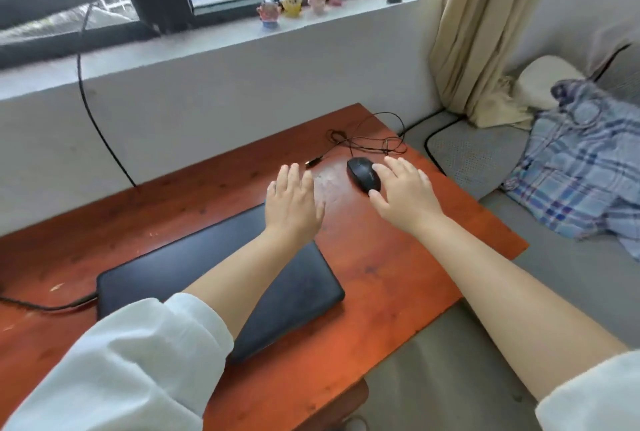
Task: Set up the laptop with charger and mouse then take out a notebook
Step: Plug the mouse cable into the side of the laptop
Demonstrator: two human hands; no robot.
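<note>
A closed black laptop [298, 288] lies on the red-brown wooden table [398, 275], with a black charger cable [45, 307] running to its left edge. A black wired mouse [362, 172] sits at the table's far right; its tangled cord [374, 143] ends in a USB plug [313, 162] lying loose on the wood. My right hand [405, 193] hovers just right of the mouse, fingers spread, thumb touching its near end. My left hand [294, 204] is open, palm down, just short of the USB plug, its forearm crossing the laptop lid.
A white wall and window sill rise behind the table, with small toy figures [298, 5] on the sill. Another black cable [97, 126] hangs down the wall. A grey sofa [485, 157] with a plaid cloth [575, 164] and a curtain [481, 36] stand to the right.
</note>
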